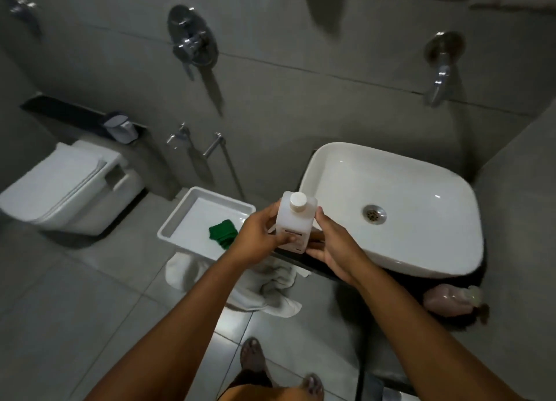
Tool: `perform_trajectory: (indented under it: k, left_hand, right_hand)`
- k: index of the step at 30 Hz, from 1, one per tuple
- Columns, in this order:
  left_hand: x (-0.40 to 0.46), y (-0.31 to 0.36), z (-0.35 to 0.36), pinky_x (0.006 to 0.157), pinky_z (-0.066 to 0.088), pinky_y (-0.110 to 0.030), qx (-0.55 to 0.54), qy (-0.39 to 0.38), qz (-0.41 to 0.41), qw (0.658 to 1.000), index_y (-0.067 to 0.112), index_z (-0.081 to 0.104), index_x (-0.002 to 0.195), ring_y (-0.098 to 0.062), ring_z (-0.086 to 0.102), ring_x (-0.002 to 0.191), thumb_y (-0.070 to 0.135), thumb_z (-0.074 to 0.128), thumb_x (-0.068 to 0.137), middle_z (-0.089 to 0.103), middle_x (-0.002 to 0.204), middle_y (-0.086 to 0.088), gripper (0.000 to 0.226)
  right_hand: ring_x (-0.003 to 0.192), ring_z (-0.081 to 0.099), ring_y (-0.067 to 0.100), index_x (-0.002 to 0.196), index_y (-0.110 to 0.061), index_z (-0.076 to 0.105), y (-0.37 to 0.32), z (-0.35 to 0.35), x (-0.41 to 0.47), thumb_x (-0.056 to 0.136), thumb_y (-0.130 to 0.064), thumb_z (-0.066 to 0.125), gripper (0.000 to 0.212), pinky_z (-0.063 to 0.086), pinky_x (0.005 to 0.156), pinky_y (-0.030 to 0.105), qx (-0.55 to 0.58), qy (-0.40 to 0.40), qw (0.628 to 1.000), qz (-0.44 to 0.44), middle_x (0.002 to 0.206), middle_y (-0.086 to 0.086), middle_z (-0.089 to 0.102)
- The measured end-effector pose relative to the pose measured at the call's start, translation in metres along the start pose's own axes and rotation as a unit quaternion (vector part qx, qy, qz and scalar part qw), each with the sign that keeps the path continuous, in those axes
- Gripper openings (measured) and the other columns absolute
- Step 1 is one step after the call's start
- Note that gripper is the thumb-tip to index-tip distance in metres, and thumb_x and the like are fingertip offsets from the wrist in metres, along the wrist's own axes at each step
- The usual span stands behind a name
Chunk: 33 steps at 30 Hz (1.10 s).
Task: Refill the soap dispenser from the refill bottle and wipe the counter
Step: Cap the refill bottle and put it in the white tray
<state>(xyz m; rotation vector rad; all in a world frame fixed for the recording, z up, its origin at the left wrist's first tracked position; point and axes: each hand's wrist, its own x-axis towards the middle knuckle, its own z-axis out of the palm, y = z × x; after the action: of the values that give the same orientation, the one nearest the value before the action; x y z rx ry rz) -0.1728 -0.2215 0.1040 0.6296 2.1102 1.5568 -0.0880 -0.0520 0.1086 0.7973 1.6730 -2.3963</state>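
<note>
A white rectangular refill bottle (293,220) with a round white cap on top stands upright over the dark counter edge (313,265), left of the basin. My left hand (260,235) grips its left side, thumb on the label. My right hand (331,247) is curled against its right side and base. A pale pink soap dispenser (445,303) lies or stands low at the counter's front right, partly hidden under the basin rim. A green cloth (222,232) lies in a white tray (180,220) to the left.
A white vessel basin (406,190) fills most of the counter, with a wall tap (439,72) above it. White towels (270,289) lie crumpled on the floor under the tray. A toilet (66,187) stands at the left. My feet show below.
</note>
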Motion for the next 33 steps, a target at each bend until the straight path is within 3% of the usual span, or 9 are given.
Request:
perform_trajectory:
  k: [7, 12, 14, 16, 20, 26, 33]
  left_hand:
    - [-0.001, -0.071, -0.108, 0.104, 0.054, -0.047, 0.048, 0.124, -0.096, 0.986, 0.021, 0.064, 0.136, -0.02, 0.064, 0.12, 0.006, 0.084, 0.079, 0.067, 0.133, 0.001, 0.062]
    - [0.023, -0.152, -0.185, 0.105, 0.053, -0.045, 0.047, 0.16, -0.132, 0.977, 0.006, 0.065, 0.131, -0.02, 0.068, 0.116, -0.012, 0.077, 0.076, 0.071, 0.125, -0.006, 0.059]
    - [0.039, -0.19, -0.211, 0.104, 0.054, -0.041, 0.045, 0.166, -0.157, 0.973, 0.011, 0.066, 0.128, -0.015, 0.069, 0.113, -0.01, 0.077, 0.075, 0.073, 0.12, -0.001, 0.058]
    - [0.056, -0.227, -0.234, 0.103, 0.053, -0.038, 0.047, 0.164, -0.173, 0.97, 0.018, 0.068, 0.126, -0.013, 0.069, 0.111, -0.003, 0.079, 0.075, 0.073, 0.116, 0.005, 0.057]
    - [0.08, -0.295, -0.263, 0.102, 0.053, -0.035, 0.034, 0.17, -0.201, 0.964, 0.021, 0.069, 0.123, -0.018, 0.069, 0.111, -0.002, 0.08, 0.074, 0.072, 0.114, 0.004, 0.055]
    - [0.101, -0.339, -0.274, 0.101, 0.054, -0.034, 0.01, 0.172, -0.23, 0.958, 0.025, 0.067, 0.128, -0.015, 0.067, 0.11, -0.003, 0.075, 0.077, 0.071, 0.117, 0.007, 0.059]
    - [0.111, -0.342, -0.268, 0.098, 0.05, -0.028, 0.004, 0.176, -0.242, 0.954, 0.023, 0.062, 0.136, -0.02, 0.064, 0.118, 0.0, 0.079, 0.079, 0.067, 0.123, 0.008, 0.064]
  right_hand:
    - [0.11, 0.069, 0.029, 0.132, -0.027, 0.057, 0.035, 0.111, 0.095, 0.101, -0.053, 0.044, 0.043, 0.053, 0.099, 0.05, -0.039, -0.06, 0.996, 0.047, 0.124, 0.014, 0.069]
    - [0.109, 0.069, 0.025, 0.136, -0.026, 0.055, 0.074, 0.192, 0.179, 0.103, -0.044, 0.047, 0.038, 0.059, 0.088, 0.04, -0.045, -0.062, 0.993, 0.091, 0.128, 0.007, 0.065]
    - [0.107, 0.07, 0.021, 0.126, -0.032, 0.059, 0.092, 0.22, 0.216, 0.103, -0.042, 0.048, 0.028, 0.059, 0.084, 0.035, -0.045, -0.058, 0.991, 0.114, 0.121, 0.0, 0.067]
    - [0.109, 0.069, 0.025, 0.124, -0.031, 0.06, 0.114, 0.239, 0.255, 0.103, -0.038, 0.05, 0.024, 0.059, 0.085, 0.037, -0.034, -0.046, 0.989, 0.133, 0.123, 0.005, 0.067]
    - [0.1, 0.073, 0.026, 0.14, -0.02, 0.051, 0.152, 0.263, 0.313, 0.104, -0.03, 0.049, 0.037, 0.061, 0.077, 0.033, -0.014, -0.037, 0.986, 0.164, 0.124, 0.013, 0.065]
    - [0.116, 0.066, 0.027, 0.144, -0.019, 0.049, 0.185, 0.273, 0.356, 0.105, -0.025, 0.047, 0.04, 0.054, 0.1, 0.043, -0.005, -0.036, 0.987, 0.155, 0.135, 0.01, 0.063]
    - [0.114, 0.068, 0.027, 0.141, -0.019, 0.053, 0.187, 0.261, 0.367, 0.103, -0.024, 0.051, 0.038, 0.055, 0.098, 0.045, -0.013, -0.031, 0.987, 0.154, 0.131, 0.008, 0.066]
